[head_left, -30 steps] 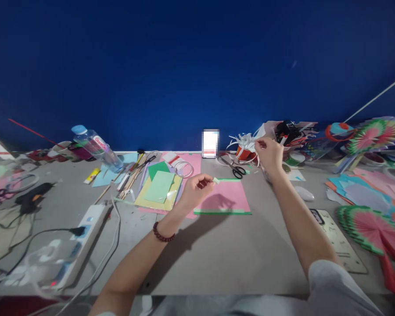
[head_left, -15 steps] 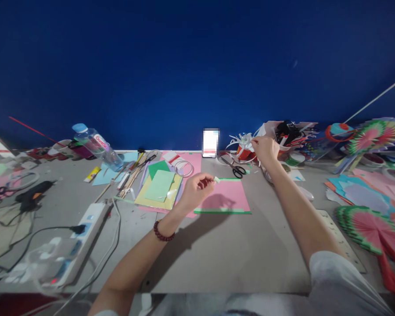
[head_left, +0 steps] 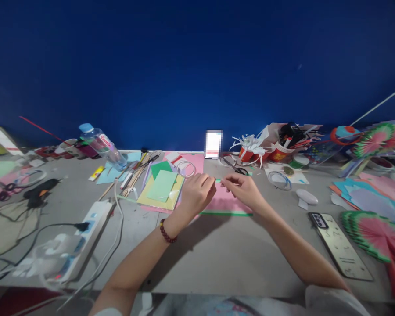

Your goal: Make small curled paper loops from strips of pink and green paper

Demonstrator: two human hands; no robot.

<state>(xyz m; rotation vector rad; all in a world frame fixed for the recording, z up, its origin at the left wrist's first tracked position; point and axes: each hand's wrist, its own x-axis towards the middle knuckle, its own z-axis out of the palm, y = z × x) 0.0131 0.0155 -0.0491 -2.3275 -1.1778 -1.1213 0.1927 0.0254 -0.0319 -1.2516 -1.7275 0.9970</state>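
Note:
Over the pink paper sheet with green edges (head_left: 228,205), my left hand (head_left: 197,193) is closed, its fingers curled inward. What it holds is hidden behind the knuckles. My right hand (head_left: 243,189) is just to the right, thumb and fingertips pinched together close to the left fingertips. Anything between them is too small to make out. Beside my left hand lie a pale green sheet (head_left: 161,186), a yellow sheet (head_left: 148,197) and a darker green piece (head_left: 160,169). Black-handled scissors (head_left: 238,169) rest behind my right hand.
White strips (head_left: 248,144) spill from a red cup (head_left: 246,153) at the back. A lit phone (head_left: 213,145) stands by the wall. Left are a tilted bottle (head_left: 102,142) and a power strip (head_left: 87,237); right are another phone (head_left: 340,245) and a paper fan (head_left: 375,235).
My right hand has come back from the white strips, down and left, to meet my left hand. The small pale piece seen at my left fingertips is now hidden.

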